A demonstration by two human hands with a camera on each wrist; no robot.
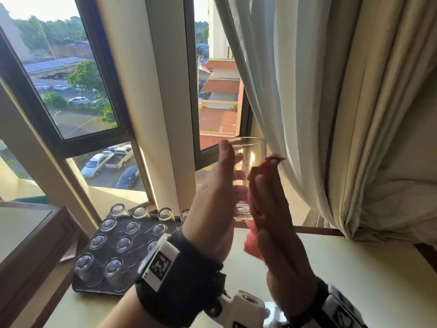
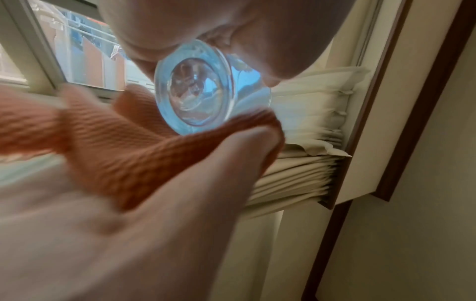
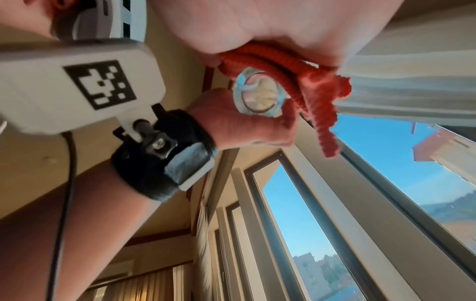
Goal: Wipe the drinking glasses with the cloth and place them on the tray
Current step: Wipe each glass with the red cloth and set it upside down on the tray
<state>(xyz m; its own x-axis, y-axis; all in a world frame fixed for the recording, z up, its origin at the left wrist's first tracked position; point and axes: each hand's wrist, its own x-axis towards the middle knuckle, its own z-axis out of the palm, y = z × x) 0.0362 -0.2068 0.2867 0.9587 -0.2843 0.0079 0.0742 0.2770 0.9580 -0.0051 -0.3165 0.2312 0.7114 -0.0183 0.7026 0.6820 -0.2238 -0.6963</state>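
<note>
A clear drinking glass (image 1: 247,176) is held upright in the air in front of the window. My left hand (image 1: 212,185) grips its left side, fingers curled round it. My right hand (image 1: 276,221) holds a red cloth (image 1: 262,185) bunched against the glass's right side. The left wrist view shows the thick glass base (image 2: 195,91) between my left palm (image 2: 231,30) and the cloth (image 2: 115,146). In the right wrist view the cloth (image 3: 304,85) wraps round the glass (image 3: 260,95). A dark tray (image 1: 142,240) at lower left carries several upturned glasses (image 1: 123,243).
A cream curtain (image 1: 331,114) hangs just right of the hands, nearly touching the cloth. The cream ledge (image 1: 354,280) runs below the hands and to the right. A wooden-framed surface (image 1: 35,233) borders the tray on the left. Window frames (image 1: 156,102) stand behind.
</note>
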